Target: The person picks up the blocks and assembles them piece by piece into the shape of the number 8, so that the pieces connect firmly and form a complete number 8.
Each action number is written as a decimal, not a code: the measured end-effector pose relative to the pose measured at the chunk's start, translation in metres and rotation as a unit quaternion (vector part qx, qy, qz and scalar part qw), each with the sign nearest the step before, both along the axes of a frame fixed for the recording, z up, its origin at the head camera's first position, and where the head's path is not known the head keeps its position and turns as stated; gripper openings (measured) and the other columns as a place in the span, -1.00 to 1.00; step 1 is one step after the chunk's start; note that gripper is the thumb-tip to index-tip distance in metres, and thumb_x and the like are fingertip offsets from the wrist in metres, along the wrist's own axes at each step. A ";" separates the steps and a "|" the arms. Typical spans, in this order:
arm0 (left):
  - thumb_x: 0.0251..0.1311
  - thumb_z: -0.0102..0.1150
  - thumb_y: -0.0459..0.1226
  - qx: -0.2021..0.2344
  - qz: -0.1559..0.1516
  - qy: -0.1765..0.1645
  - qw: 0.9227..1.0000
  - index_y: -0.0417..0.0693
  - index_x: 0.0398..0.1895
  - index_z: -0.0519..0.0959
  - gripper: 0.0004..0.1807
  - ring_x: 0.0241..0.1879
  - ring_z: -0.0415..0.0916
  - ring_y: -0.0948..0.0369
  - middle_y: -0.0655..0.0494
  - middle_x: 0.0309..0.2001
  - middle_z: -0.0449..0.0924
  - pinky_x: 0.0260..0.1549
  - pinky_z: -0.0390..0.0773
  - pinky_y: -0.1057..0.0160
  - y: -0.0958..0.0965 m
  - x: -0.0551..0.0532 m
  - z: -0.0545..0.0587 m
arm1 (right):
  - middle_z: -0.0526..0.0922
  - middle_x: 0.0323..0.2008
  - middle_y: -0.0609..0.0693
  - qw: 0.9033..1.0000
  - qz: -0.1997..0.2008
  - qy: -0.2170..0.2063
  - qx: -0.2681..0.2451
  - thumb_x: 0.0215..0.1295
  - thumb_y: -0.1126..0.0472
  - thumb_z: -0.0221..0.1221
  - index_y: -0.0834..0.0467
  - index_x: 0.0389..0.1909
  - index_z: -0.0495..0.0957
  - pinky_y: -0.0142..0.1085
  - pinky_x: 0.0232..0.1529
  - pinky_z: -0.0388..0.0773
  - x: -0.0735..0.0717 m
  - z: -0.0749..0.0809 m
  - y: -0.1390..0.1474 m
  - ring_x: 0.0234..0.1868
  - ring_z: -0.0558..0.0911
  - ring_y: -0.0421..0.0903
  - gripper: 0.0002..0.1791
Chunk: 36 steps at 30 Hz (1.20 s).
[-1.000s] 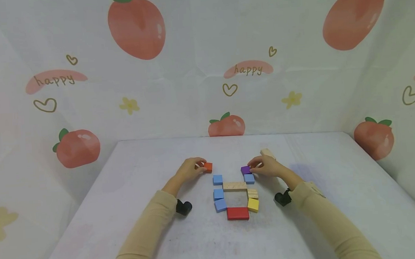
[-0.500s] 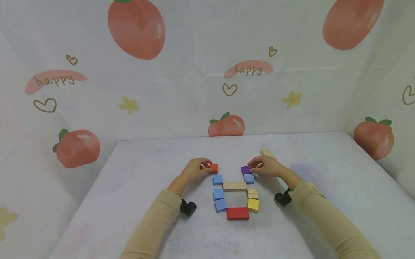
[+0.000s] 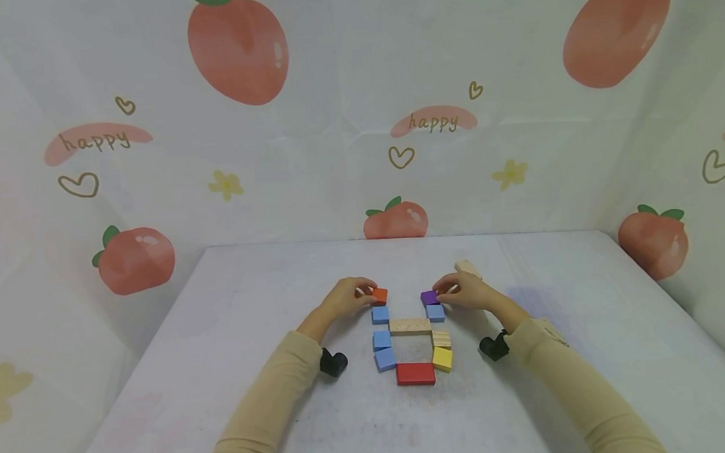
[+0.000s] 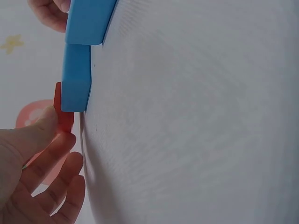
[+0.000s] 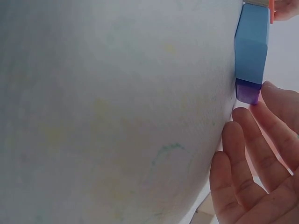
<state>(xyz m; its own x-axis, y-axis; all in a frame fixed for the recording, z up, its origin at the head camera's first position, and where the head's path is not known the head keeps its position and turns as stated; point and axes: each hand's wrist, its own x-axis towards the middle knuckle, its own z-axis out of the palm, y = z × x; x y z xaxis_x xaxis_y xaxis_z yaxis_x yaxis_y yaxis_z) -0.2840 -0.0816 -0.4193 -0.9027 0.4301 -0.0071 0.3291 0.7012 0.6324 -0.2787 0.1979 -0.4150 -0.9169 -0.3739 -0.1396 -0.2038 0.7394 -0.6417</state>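
Note:
My left hand (image 3: 345, 297) pinches an orange-red block (image 3: 380, 296) between thumb and forefinger, just behind the far-left blue block (image 3: 380, 315). In the left wrist view the orange block (image 4: 64, 116) shows past the blue blocks (image 4: 76, 84), by the thumb tip. On the other side, my right hand (image 3: 462, 291) holds a purple block (image 3: 429, 298) by its right side, right behind another blue block (image 3: 435, 313). The right wrist view shows the purple block (image 5: 247, 92) against the blue one (image 5: 252, 44), thumb and forefinger at it, other fingers loosely bent.
Between the hands' blocks and nearer lie a plain wooden block (image 3: 409, 326), two more blue blocks (image 3: 385, 359), a striped wooden block (image 3: 441, 338), a yellow block (image 3: 442, 359) and a red block (image 3: 416, 373). Another wooden block (image 3: 467, 269) lies behind my right hand.
My left hand has moved to the right with the orange-red block, bringing it behind the far-left blue block. The right hand and the purple block have stayed in place.

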 end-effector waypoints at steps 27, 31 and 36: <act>0.19 0.17 -0.28 -0.020 -0.006 -0.003 1.000 -0.10 0.03 0.56 -0.67 -0.22 0.50 0.17 -0.02 -0.14 0.62 -0.15 0.49 0.26 0.003 0.000 -0.003 | 0.63 -0.10 0.14 1.000 0.001 -0.001 0.003 0.24 0.20 0.18 0.24 -0.01 0.54 -0.12 0.00 0.55 0.001 0.000 0.000 -0.07 0.58 0.03 -0.68; 0.19 0.17 -0.28 -0.020 -0.003 -0.006 1.000 -0.08 0.04 0.57 -0.67 -0.20 0.50 0.17 -0.02 -0.12 0.62 -0.11 0.49 0.23 0.003 0.000 -0.003 | 0.63 -0.10 0.14 1.000 0.003 -0.001 0.004 0.24 0.20 0.17 0.24 0.00 0.53 -0.12 0.00 0.55 0.000 -0.001 0.000 -0.07 0.58 0.03 -0.67; 0.19 0.17 -0.29 -0.017 -0.007 -0.003 1.000 -0.10 0.02 0.57 -0.68 -0.20 0.51 0.17 -0.02 -0.12 0.63 -0.12 0.50 0.24 0.003 -0.001 -0.004 | 0.63 -0.10 0.14 1.000 0.000 -0.004 0.001 0.25 0.20 0.17 0.24 0.00 0.53 -0.11 0.02 0.54 -0.001 -0.001 0.001 -0.05 0.58 0.04 -0.68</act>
